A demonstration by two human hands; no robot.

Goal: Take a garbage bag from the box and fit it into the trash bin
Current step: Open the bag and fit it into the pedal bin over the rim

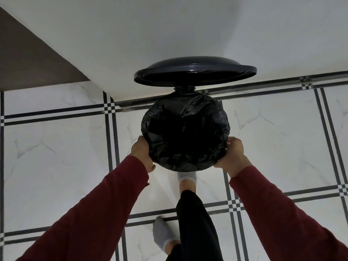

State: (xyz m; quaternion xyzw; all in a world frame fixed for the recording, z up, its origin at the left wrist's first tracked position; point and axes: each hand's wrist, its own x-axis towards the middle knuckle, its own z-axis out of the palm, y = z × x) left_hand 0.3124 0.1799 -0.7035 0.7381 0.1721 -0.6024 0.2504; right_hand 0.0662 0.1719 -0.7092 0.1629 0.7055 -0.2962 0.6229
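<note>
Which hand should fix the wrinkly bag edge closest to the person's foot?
Probably the left hand. It grips the garbage bag lower on the bin's near rim, next to the bunched front edge. The right hand holds the opposite side, slightly higher. It's close, though; either could do it.

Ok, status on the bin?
Left hand, right hand gripping bag at bin rim. Bag spread over opening. Lid up. Nothing in the way.

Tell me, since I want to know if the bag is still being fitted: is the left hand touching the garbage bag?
Touching. The head view shows the left hand pressed against the garbage bag at the bin's left edge, with no gap visible between them.
</note>
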